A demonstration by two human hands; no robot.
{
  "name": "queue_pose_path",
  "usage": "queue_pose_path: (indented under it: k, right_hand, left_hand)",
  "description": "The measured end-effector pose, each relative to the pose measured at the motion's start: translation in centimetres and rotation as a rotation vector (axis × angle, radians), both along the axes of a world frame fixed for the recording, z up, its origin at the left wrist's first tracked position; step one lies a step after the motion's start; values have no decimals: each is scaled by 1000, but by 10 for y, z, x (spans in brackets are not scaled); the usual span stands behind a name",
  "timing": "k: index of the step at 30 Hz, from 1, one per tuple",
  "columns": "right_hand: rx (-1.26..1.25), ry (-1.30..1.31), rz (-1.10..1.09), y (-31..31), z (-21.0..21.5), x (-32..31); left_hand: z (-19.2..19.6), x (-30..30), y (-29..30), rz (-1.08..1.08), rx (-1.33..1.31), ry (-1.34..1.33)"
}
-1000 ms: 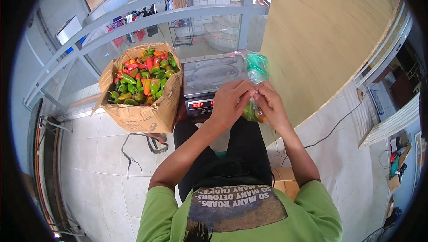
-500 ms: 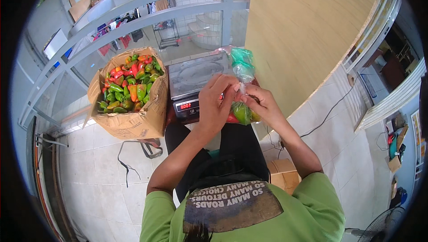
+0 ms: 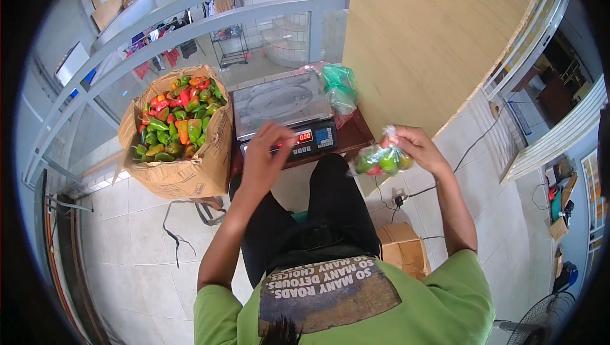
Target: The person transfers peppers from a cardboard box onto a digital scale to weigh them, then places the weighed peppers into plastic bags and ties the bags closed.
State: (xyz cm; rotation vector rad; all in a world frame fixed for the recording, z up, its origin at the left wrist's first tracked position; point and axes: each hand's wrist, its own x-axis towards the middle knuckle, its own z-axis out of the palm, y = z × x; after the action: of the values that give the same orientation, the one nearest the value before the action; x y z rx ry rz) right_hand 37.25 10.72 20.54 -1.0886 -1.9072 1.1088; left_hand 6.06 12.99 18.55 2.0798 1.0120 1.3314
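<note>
Clear-plastic pepper bag (image 3: 384, 159): right hand (image 3: 414, 145) grip clamped at neck; left hand (image 3: 268, 152) (closure unclear) near scale (image 3: 279, 100). Step: bag transfer, seemingly; next calls for steady support.

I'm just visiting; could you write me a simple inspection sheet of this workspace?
Surface: reddish-brown table, partly hidden beneath the scale.
Things in use: scale with lit display; clear bag of peppers; large cardboard box of red, green and orange peppers.
Clutter: green plastic bag beside the scale; dark strap on the floor; smaller box.
Left hand: before the scale's display; grip unclear.
Right hand: grips the clear bag's top.
Cables: black cable across the floor.
Surroundings: grey railing, wooden panel, fan.
</note>
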Motion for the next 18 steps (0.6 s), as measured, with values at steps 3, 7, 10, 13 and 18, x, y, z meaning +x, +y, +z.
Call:
queue_pose_path:
  k: [3, 7, 10, 13, 18]
  right_hand:
    - [-156, -115, 1, -8, -25, 34]
    - [-369, -296, 8, -30, -90, 79]
    - [-635, -372, -20, -58, -110, 86]
    - [-727, -286, 8, -89, -203, 149]
    - [-985, -548, 10, -143, -290, 189]
  left_hand:
    - [-48, -39, -3, 152, -99, -4]
    - [-94, -72, -17, 248, -204, 0]
    - [-131, -97, -27, 319, -223, -9]
    - [-151, -104, -34, 388, -342, -7]
    - [-175, -110, -40, 417, -378, -194]
